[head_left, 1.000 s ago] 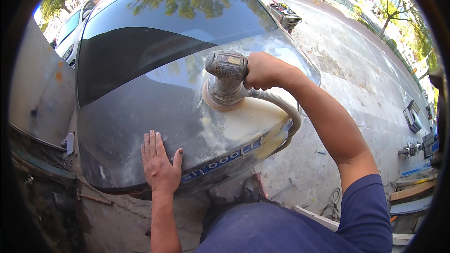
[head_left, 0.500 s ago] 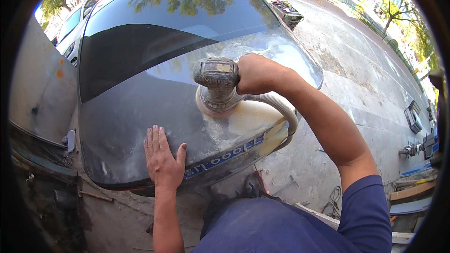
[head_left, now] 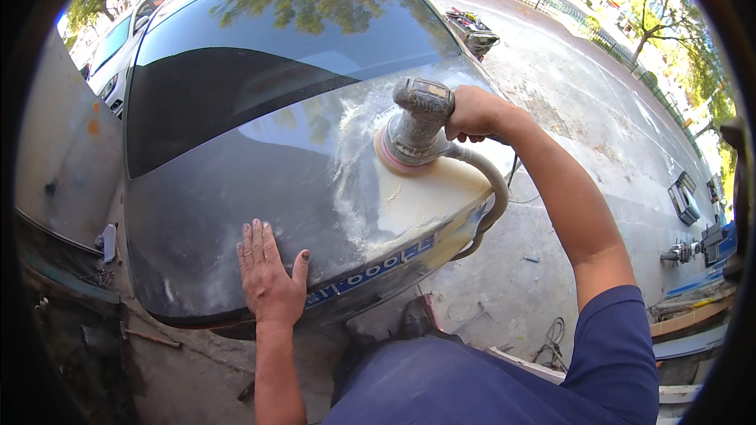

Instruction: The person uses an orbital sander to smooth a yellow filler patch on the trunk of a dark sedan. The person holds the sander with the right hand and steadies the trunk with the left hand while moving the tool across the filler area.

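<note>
With its fingers wrapped round the handle, my right hand (head_left: 479, 114) grips a dusty grey round sander (head_left: 419, 122). The sander's pad rests on the right side of a dark car's trunk lid (head_left: 213, 212), on a cream-coloured filler patch (head_left: 417, 197). Pale dust lies round the patch. From the sander a ribbed hose (head_left: 494, 189) curves down past the trunk's right corner. My left hand (head_left: 272, 275) lies flat on the lid's rear left part, fingers stretched out and holding nothing. A blue license plate (head_left: 370, 274) sits on the rear face below the patch.
The rear window (head_left: 291, 55) rises beyond the lid. A metal panel (head_left: 67, 126) stands at the left. A tool cart (head_left: 472, 30) is past the car's right side. Cable (head_left: 554, 338) and panels (head_left: 693, 330) lie on the right floor.
My right hand has moved the sander right and slightly farther away across the lid, uncovering more of the dusty patch edge. My left hand stays flat in nearly the same place.
</note>
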`<state>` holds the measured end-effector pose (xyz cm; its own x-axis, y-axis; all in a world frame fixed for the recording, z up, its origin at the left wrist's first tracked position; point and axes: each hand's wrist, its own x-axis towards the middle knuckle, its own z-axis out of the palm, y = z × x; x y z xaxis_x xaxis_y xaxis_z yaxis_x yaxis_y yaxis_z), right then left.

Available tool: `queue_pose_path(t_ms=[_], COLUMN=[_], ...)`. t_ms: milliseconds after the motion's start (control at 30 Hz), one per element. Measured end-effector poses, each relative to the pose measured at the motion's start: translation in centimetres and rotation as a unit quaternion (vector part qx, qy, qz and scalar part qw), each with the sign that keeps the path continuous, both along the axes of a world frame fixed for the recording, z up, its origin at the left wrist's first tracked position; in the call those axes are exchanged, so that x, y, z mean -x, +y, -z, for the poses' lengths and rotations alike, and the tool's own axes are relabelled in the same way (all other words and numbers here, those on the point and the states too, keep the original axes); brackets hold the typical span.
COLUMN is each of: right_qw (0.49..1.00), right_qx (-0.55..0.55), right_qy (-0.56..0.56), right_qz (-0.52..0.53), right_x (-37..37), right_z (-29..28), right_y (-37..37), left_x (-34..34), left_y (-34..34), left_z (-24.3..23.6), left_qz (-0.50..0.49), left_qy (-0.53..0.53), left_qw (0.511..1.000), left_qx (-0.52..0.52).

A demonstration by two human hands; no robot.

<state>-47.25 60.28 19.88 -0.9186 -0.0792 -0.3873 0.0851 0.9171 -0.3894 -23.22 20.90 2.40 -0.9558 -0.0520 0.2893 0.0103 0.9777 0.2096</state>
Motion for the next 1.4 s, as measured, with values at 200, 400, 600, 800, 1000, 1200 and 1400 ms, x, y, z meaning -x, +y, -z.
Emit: queue_pose_path(t_ms=[200, 400, 600, 800, 1000, 1200, 1400], right_qw=[0.998, 0.996, 1.000, 1.000, 0.995, 1.000, 0.999], right_qx=[0.002, -0.045, -0.011, -0.001, -0.051, -0.009, -0.021], right_qy=[-0.003, -0.048, 0.018, -0.006, -0.037, 0.019, -0.010], right_qz=[0.058, -0.065, 0.003, 0.008, -0.072, 0.017, -0.022], right_x=[1.0, -3.3, 0.8, 1.4, -3.7, 1.4, -0.2], right_z=[0.3, -0.5, 0.5, 0.6, -0.9, 0.3, 0.0], right_y=[4.0, 4.8, 4.6, 4.4, 5.7, 4.3, 3.2], left_x=[0.2, 0.3, 0.3, 0.2, 0.1, 0.3, 0.3], left_y=[0.0, 0.1, 0.0, 0.1, 0.4, 0.5, 0.3], left_z=[-0.2, -0.1, 0.2, 0.1, -0.2, -0.3, 0.0], left_qz=[-0.003, -0.005, -0.009, -0.010, -0.020, -0.018, -0.014], left_qy=[-0.011, -0.013, -0.020, -0.018, -0.018, -0.014, -0.007], left_qw=[1.000, 1.000, 1.000, 1.000, 1.000, 1.000, 1.000], left_qx=[-0.007, -0.004, 0.003, 0.019, 0.003, 0.000, 0.008])
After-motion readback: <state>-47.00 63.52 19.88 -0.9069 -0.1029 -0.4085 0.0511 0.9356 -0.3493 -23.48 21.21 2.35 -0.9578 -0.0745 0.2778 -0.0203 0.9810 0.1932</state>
